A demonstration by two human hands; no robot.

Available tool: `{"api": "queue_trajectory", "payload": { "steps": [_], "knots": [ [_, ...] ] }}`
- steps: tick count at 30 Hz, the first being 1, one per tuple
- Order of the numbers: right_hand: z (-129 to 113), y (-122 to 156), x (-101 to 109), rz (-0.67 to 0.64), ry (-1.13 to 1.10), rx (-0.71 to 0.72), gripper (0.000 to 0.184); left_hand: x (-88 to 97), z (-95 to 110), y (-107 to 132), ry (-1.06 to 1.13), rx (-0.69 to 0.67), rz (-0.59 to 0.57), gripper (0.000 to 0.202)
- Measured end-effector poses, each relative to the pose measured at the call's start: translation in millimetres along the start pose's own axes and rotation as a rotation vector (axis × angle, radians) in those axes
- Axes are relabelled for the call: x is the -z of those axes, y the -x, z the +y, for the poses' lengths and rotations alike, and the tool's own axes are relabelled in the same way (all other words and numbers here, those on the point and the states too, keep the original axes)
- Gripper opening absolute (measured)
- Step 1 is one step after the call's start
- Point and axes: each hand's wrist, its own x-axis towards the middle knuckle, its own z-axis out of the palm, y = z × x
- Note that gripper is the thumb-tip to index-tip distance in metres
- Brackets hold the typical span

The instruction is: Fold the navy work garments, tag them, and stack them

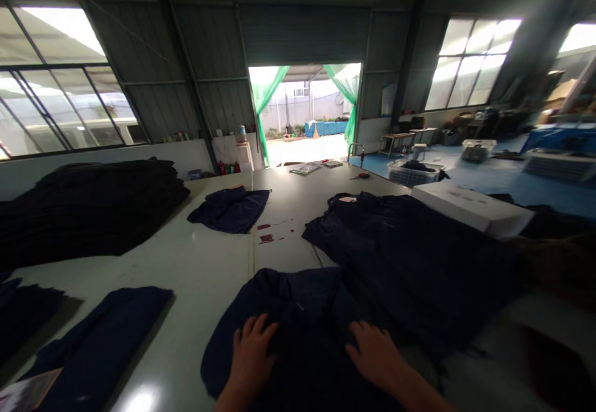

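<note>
A dark navy garment (298,294) lies bunched on the table in front of me; its kind is hard to make out. My left hand (254,350) rests on its left part with the fingers a little spread. On the right side of the same cloth lies my right hand (375,353), fingers apart and palm down. Neither hand visibly grips the fabric. Just beyond my right hand another navy garment (395,244) is spread out, partly in shadow. A smaller navy piece (230,207) sits farther off to the left.
The pale table (200,263) carries a tall stack of dark clothing (93,207) at left and a folded navy garment (102,337) nearer me. A white box (470,207) is at right. Beyond stand a plastic basket (414,175) and a doorway with green curtains (270,95).
</note>
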Motion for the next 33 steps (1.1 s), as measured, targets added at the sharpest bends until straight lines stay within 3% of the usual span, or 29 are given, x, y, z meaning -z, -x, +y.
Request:
{"api": "queue_trajectory", "payload": {
  "steps": [2, 5, 8, 11, 13, 16, 19, 24, 28, 31, 33],
  "knots": [
    [-21.9, 9.4, -12.3, -0.098, -0.056, -0.024, 0.068, -7.3, -13.6, -0.5, -0.065, 0.087, -0.058, 0.073],
    [-50.3, 6.7, -39.6, -0.235, -0.059, -0.063, 0.090, -26.3, -26.5, 8.4, -0.091, 0.121, -0.120, 0.067],
    [-63.6, -15.6, -55.8, -0.245, -0.029, 0.002, 0.088, -33.0, -36.2, 23.6, -0.132, 0.160, -0.098, 0.066],
    [-70.4, -40.1, -52.9, -0.231, -0.012, 0.212, 0.078, -19.4, -52.9, 36.0, -0.061, 0.135, -0.126, 0.058],
    [-77.4, -46.8, -47.0, -0.144, 0.026, 0.280, 0.073, -6.7, -67.7, 41.9, -0.005, 0.098, -0.134, 0.045],
    [-90.5, -37.5, -44.1, -0.033, -0.005, 0.189, 0.071, 2.7, -87.5, 47.0, 0.010, 0.011, -0.059, 0.037],
    [-99.2, -15.0, -50.1, -0.138, -0.083, 0.101, 0.070, -3.5, -100.4, 45.5, 0.001, -0.043, 0.023, 0.052],
    [-108.9, 23.6, -60.9, -0.204, -0.084, 0.050, 0.071, -11.4, -124.8, 30.9, 0.083, 0.288, -0.102, 0.061],
    [-117.4, 39.1, -55.8, -0.271, -0.118, 0.109, 0.064, 6.5, -155.7, 23.2, 0.141, 0.364, -0.179, 0.049],
    [-114.0, 28.4, -49.4, -0.114, -0.152, 0.195, 0.053, 19.5, -176.0, 22.4, 0.177, 0.417, -0.144, 0.059],
    [-107.1, 10.3, -46.4, 0.025, -0.122, 0.163, 0.063, 20.5, -184.8, 23.8, 0.163, 0.466, -0.043, 0.068]
  ]
}}
